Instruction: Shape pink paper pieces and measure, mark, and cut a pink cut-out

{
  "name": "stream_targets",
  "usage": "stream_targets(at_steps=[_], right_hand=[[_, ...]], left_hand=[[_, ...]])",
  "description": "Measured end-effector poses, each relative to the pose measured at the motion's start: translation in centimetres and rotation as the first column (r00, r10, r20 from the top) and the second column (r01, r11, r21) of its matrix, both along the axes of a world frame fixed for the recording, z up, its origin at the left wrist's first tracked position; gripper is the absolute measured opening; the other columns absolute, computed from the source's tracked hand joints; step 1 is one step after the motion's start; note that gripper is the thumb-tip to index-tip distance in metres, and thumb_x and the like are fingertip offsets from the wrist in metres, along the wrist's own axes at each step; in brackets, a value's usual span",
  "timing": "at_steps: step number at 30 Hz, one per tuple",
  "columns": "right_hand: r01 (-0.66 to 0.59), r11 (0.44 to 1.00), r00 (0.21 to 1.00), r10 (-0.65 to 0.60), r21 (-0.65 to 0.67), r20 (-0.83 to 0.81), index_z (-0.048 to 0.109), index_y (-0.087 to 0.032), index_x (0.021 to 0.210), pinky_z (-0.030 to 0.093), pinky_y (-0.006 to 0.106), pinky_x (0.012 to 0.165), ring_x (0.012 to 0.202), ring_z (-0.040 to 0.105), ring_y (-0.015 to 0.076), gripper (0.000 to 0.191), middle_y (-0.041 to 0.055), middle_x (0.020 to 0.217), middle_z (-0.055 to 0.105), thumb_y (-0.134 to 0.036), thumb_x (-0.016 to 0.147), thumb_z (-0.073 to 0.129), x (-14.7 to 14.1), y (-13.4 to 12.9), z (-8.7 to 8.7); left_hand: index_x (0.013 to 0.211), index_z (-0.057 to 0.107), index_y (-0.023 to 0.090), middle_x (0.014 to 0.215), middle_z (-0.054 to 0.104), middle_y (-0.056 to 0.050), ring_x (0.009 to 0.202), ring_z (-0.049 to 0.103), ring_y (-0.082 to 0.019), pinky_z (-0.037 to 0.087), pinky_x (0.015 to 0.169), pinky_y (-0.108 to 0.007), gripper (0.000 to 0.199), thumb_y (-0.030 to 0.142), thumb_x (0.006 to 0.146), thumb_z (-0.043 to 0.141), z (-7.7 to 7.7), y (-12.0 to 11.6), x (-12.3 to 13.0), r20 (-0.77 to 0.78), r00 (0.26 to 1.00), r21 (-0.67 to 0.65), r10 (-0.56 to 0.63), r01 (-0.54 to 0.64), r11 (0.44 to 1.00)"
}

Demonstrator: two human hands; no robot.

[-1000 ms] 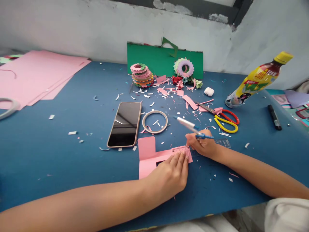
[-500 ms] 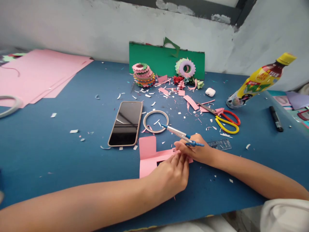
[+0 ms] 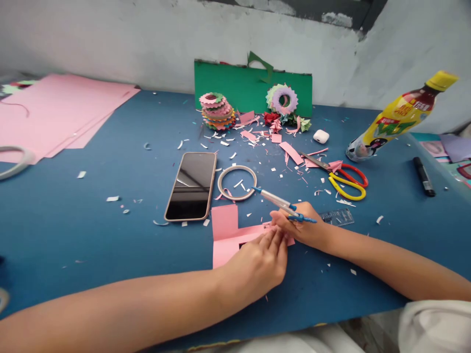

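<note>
A folded pink paper (image 3: 225, 243) lies near the front edge of the blue table, with a dark rectangle on it partly covered by my left hand (image 3: 263, 255). That hand presses on the paper, its fingers together and pointing away from me. Right beside its fingertips, my right hand (image 3: 302, 224) is closed around a white and blue compass (image 3: 276, 200), whose blue end points up and left. The compass tip is hidden by my hands. A clear ruler (image 3: 337, 217) sticks out from behind my right hand.
A phone (image 3: 191, 186) and a tape roll (image 3: 237, 183) lie beyond the paper. Scissors (image 3: 348, 181), a yellow-labelled bottle (image 3: 393, 122) and a black marker (image 3: 424, 176) are at the right. Ring-shaped paper crafts (image 3: 217, 113) stand at the back among scraps; pink sheets (image 3: 69, 108) lie at the left.
My right hand and the compass have shifted slightly to the right. My left hand stays on the paper. The view has moved a little.
</note>
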State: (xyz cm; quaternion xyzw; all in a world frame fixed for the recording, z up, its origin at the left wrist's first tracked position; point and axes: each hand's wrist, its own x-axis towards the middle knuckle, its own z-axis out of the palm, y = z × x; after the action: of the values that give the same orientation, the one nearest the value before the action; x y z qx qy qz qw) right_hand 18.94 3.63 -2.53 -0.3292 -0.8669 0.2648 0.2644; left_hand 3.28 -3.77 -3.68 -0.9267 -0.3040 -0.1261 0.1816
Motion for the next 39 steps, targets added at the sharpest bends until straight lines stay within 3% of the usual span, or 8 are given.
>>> stream_targets(at_steps=[14, 20, 23, 27, 31, 33, 36, 39], right_hand=[[0.065, 0.998, 0.997, -0.065, 0.000, 0.047, 0.060, -0.015, 0.058, 0.037, 0.021, 0.048, 0.045, 0.047, 0.0083, 0.051, -0.0004, 0.047, 0.051, -0.040, 0.094, 0.034, 3.2, 0.3, 0.0], [-0.057, 0.948, 0.977, -0.012, -0.314, -0.213, 0.063, -0.016, 0.093, 0.047, 0.021, 0.056, 0.059, 0.060, 0.0098, 0.033, 0.0034, 0.078, 0.068, -0.041, 0.092, 0.041, 3.9, 0.8, -0.5], [-0.111, 0.908, 0.981, 0.034, -0.404, -0.192, 0.058, -0.017, 0.098, 0.048, 0.022, 0.059, 0.065, 0.061, 0.0100, 0.029, 0.0041, 0.085, 0.069, -0.038, 0.094, 0.038, 4.0, 1.1, -0.5], [-0.092, 0.938, 0.993, 0.062, -0.335, -0.100, 0.055, -0.018, 0.079, 0.046, 0.020, 0.059, 0.058, 0.059, 0.0088, 0.025, -0.0008, 0.066, 0.064, -0.034, 0.093, 0.042, 3.9, 1.3, 0.0], [-0.121, 0.885, 0.985, 0.051, -0.450, -0.165, 0.054, -0.016, 0.081, 0.049, 0.020, 0.058, 0.062, 0.063, 0.0100, 0.031, 0.0033, 0.073, 0.067, -0.038, 0.094, 0.036, 3.6, 1.3, 0.1], [-0.125, 0.869, 0.982, 0.039, -0.479, -0.186, 0.052, -0.016, 0.080, 0.050, 0.021, 0.058, 0.062, 0.062, 0.0101, 0.033, 0.0038, 0.073, 0.066, -0.039, 0.095, 0.033, 3.6, 1.3, 0.0], [-0.107, 0.886, 0.984, 0.029, -0.450, -0.177, 0.049, -0.018, 0.078, 0.048, 0.022, 0.057, 0.057, 0.059, 0.0094, 0.030, 0.0015, 0.068, 0.064, -0.037, 0.095, 0.033, 3.6, 1.3, -0.1], [-0.109, 0.896, 0.986, 0.041, -0.431, -0.162, 0.050, -0.018, 0.078, 0.047, 0.022, 0.057, 0.056, 0.057, 0.0096, 0.030, 0.0010, 0.067, 0.063, -0.035, 0.095, 0.032, 3.7, 1.2, -0.3]], left_hand=[[0.115, 0.057, 0.000, 0.116, 0.062, -0.019, 0.106, 0.060, -0.027, 0.049, 0.088, -0.034, 0.036, 0.015, 0.083, 0.047, 0.2, -0.2, -0.1, -0.057, 0.998, -0.043, -0.008, 0.005, 0.999], [0.115, 0.056, -0.001, 0.116, 0.061, -0.021, 0.105, 0.061, -0.027, 0.050, 0.086, -0.034, 0.036, 0.013, 0.083, 0.046, 0.5, 0.0, -0.2, -0.054, 0.998, -0.101, -0.030, 0.024, 0.995], [0.109, 0.058, 0.000, 0.109, 0.065, -0.020, 0.099, 0.064, -0.026, 0.053, 0.080, -0.032, 0.032, 0.014, 0.084, 0.044, 1.4, 0.7, -0.1, -0.004, 0.999, -0.220, -0.032, 0.030, 0.975], [0.087, 0.063, 0.010, 0.078, 0.069, -0.010, 0.069, 0.066, -0.019, 0.052, 0.060, -0.028, 0.022, 0.019, 0.083, 0.043, 4.4, 2.4, -0.3, 0.008, 0.998, -0.539, 0.070, -0.055, 0.841], [0.068, 0.062, 0.016, 0.064, 0.064, -0.006, 0.059, 0.061, -0.017, 0.046, 0.055, -0.027, 0.024, 0.021, 0.080, 0.043, 8.2, 4.9, -2.7, 0.012, 0.930, -0.588, 0.366, -0.290, 0.755], [0.067, 0.062, 0.017, 0.061, 0.063, -0.006, 0.059, 0.061, -0.019, 0.045, 0.056, -0.028, 0.028, 0.028, 0.081, 0.040, 9.3, 6.4, -5.0, -0.053, 0.818, -0.538, 0.573, -0.507, 0.673], [0.098, 0.062, 0.013, 0.091, 0.066, -0.015, 0.082, 0.063, -0.032, 0.047, 0.066, -0.039, 0.049, 0.052, 0.083, 0.037, 8.9, 8.5, -8.4, -0.068, 0.500, -0.365, 0.863, -0.818, 0.445], [0.127, 0.043, 0.008, 0.109, 0.061, -0.022, 0.094, 0.061, -0.037, 0.047, 0.073, -0.043, 0.075, 0.064, 0.078, 0.036, 7.2, 9.9, -10.0, -0.145, 0.357, -0.398, 0.923, -0.875, 0.276]])
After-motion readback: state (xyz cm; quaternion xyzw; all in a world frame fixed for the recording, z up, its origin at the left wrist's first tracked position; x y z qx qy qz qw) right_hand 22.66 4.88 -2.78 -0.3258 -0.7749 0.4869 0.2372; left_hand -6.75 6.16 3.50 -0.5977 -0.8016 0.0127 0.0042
